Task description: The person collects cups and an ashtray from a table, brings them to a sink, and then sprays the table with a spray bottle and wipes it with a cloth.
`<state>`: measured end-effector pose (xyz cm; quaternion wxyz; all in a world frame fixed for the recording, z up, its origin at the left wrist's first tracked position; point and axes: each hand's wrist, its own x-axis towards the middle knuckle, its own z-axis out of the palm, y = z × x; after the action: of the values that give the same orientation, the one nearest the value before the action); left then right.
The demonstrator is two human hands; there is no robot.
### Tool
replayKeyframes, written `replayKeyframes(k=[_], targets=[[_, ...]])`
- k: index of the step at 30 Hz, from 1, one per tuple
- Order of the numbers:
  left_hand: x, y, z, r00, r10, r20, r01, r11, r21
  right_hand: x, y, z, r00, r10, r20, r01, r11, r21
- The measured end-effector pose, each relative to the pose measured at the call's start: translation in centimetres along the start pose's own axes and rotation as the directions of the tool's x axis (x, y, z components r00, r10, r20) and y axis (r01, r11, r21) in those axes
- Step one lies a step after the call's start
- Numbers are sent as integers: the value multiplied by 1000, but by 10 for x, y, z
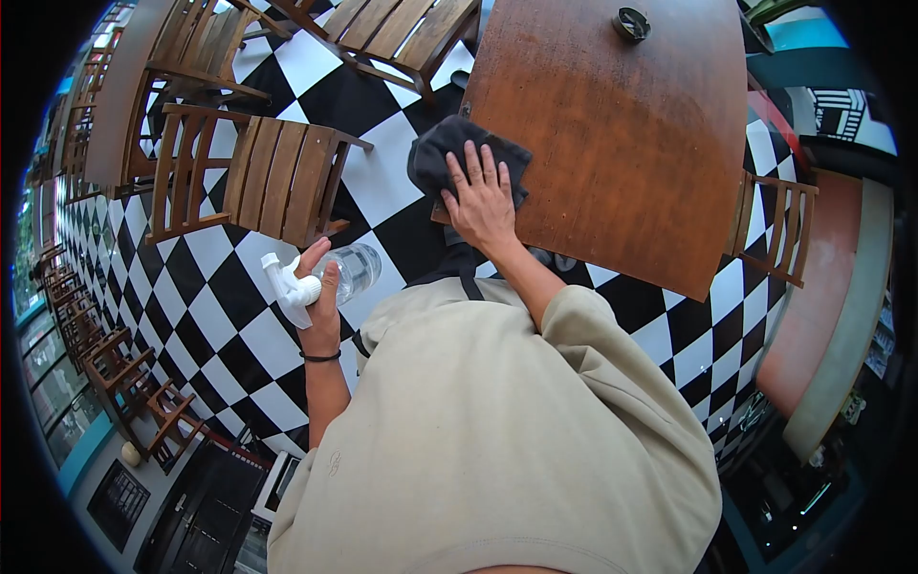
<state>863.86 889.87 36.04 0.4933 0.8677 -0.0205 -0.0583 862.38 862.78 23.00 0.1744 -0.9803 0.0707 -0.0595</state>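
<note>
My left hand [320, 287] is wrapped round the neck of a clear spray bottle [356, 268] with a white trigger head. The bottle is tilted on its side in the air, over the checkered floor. Flat on a dark grey cloth [430, 158] lies my right hand [481, 201], fingers stretched out and a little apart. The cloth covers the near left corner of a brown wooden table [612, 163] and hangs partly past its edge. Whatever the cloth touches underneath is hidden.
A dark round ashtray [631, 25] stands at the table's far end. One slatted wooden chair [277, 177] is to the left, another chair [779, 230] at the table's right side. More chairs and a table [120, 96] fill the far left. The floor [258, 354] is black-and-white checkered.
</note>
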Motion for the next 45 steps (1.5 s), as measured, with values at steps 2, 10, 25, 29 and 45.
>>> replayKeyframes(k=[2,10,25,29,45], targets=[[2,-1,2,1000,-28,-5,28,999,-23,-25,-4,-4,991,-107,78,104,994,43],[7,1,5,999,-45,-12,44,997,-68,-122,85,-60,969,-115,220,127,991,-40],[19,42,45,993,108,41,-107,994,-25,-182,214,-83,587,745,-318,-810,537,-237],[19,65,75,990,74,123,-70,997,-37,-143,136,-83,857,505,-103,-514,854,-84],[-30,150,211,978,22,209,-10,998,-58,-256,315,-146,508,776,-374,-854,511,-99]])
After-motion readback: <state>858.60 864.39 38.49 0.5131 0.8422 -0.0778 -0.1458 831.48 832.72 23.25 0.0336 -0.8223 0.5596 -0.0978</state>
